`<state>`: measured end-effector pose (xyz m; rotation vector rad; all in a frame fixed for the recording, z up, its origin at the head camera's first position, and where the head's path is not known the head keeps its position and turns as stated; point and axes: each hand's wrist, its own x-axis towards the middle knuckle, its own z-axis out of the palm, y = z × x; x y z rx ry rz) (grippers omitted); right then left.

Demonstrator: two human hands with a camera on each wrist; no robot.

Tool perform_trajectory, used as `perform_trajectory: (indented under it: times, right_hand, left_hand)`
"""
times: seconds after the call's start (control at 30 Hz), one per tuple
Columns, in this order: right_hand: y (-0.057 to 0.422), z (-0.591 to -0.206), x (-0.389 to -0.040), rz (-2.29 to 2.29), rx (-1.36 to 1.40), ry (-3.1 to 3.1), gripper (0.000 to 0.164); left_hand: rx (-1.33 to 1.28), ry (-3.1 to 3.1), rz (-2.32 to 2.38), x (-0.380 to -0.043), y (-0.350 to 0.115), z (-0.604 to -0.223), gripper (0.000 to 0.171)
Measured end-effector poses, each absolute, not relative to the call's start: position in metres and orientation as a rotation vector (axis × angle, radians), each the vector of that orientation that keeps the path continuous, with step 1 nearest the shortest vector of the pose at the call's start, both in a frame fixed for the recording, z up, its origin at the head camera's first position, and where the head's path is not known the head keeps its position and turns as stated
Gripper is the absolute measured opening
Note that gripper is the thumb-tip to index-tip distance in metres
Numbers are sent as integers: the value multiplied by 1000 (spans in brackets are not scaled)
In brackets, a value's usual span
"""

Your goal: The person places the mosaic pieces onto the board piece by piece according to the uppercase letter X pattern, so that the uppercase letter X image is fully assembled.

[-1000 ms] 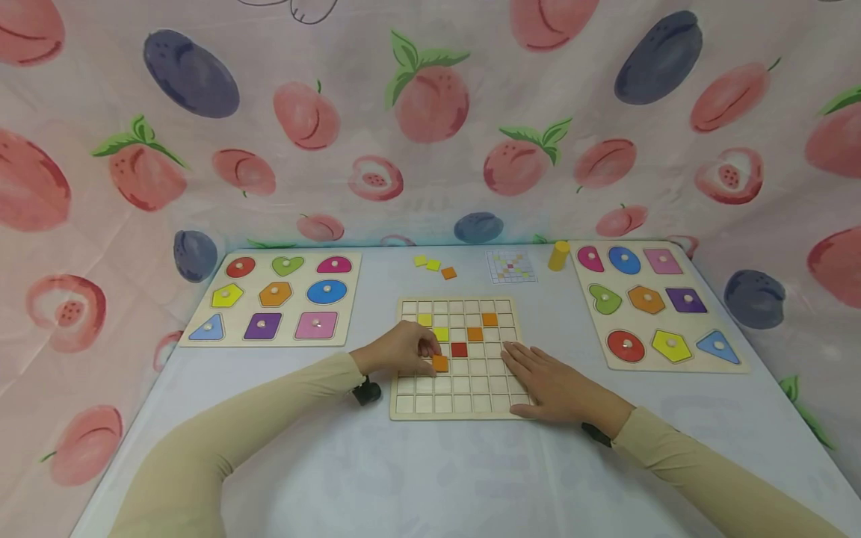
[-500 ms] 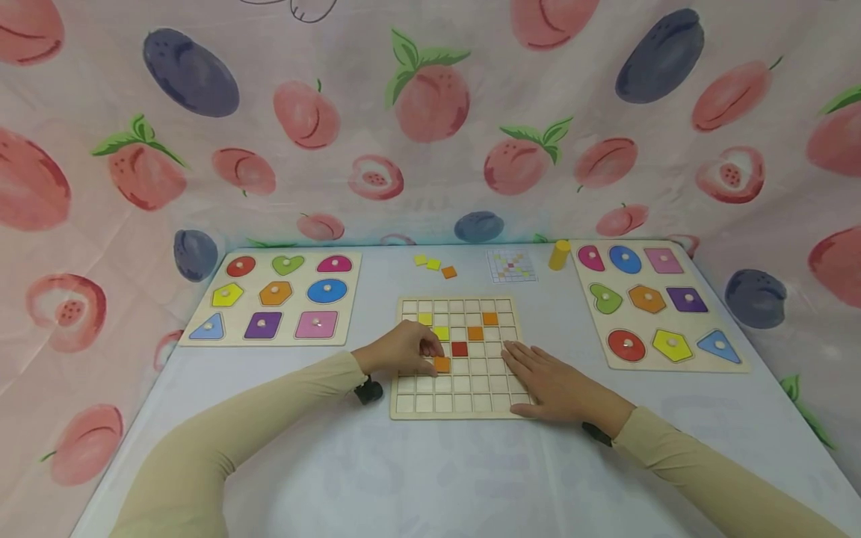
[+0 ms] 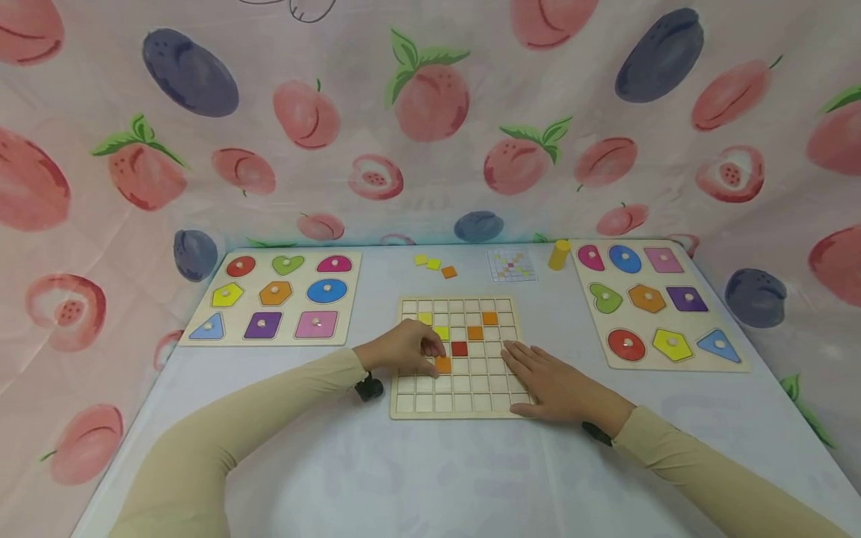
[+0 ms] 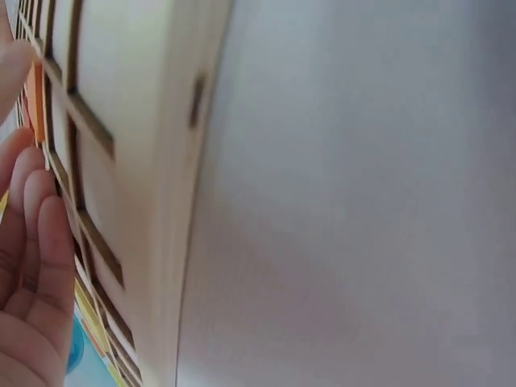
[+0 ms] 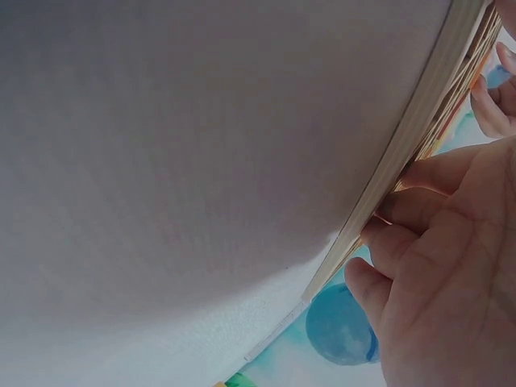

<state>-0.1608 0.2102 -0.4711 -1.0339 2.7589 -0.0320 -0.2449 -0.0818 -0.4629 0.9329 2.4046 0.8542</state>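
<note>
On a wooden grid board [image 3: 464, 409], my left hand [image 3: 406, 348] pinches an orange square tile [image 3: 443, 365] between thumb and fingers. The left wrist view shows the orange tile [image 4: 35, 97] edge-on between thumb and index finger, at the grid; whether it lies flat in a cell I cannot tell. My right hand [image 3: 558, 385] rests flat with straight fingers on the board's right edge. Sitting in other cells are a red tile [image 3: 459, 349], two orange tiles, one of them an orange tile [image 3: 489, 318] at the upper right, and two yellow tiles, including a yellow tile [image 3: 440, 333].
Behind the board lie two loose yellow tiles [image 3: 433, 264], an orange tile [image 3: 449, 272] and a printed pattern card [image 3: 513, 267]. A yellow cylinder [image 3: 559, 255] stands beside the card. Knobbed shape puzzles flank the board, a left puzzle [image 3: 306, 267] and a right puzzle [image 3: 590, 346].
The left hand and its orange tile have shifted very slightly right and toward the person, and the tile looks lower on the grid. The right hand has stayed in place.
</note>
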Motion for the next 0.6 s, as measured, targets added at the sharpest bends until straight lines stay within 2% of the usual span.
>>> perform_trajectory:
  times: [0.37,0.6]
  right_hand:
    - [211,-470,-160,-44,-1035,2751,86]
    - [211,-471,-161,-22,-1047,2760,86]
  left_hand:
    - [1137,2372,843,-286,-86,-442,29]
    - [1051,2444,886,-331,-89,-428,28]
